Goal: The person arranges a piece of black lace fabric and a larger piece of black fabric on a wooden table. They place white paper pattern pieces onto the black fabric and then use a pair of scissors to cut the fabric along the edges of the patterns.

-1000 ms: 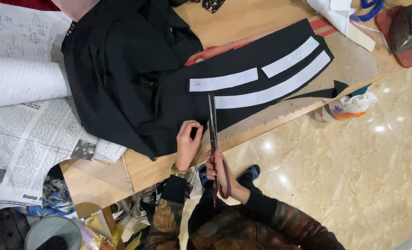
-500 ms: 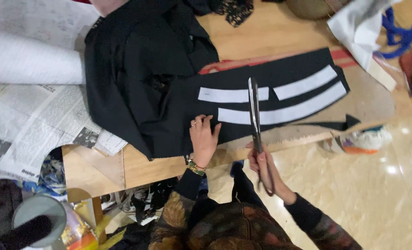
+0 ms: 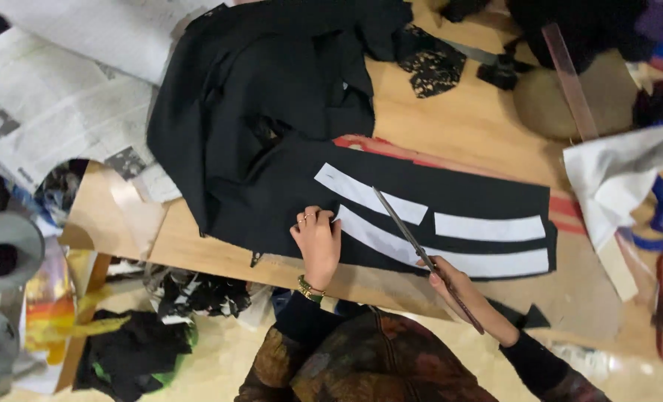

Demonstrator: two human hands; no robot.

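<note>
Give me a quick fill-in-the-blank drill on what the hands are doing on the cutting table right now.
1. The left hand lies flat on the ____ fabric.
2. The right hand holds a pair of ____, blades over the white strips.
3. There are ____ white strips on the fabric.
4. The wooden table has crumpled ____ at its left end.

Missing words: black; scissors; three; newspaper

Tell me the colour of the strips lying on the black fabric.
White: three long paper strips on the black fabric, clearest in the head view.
</note>
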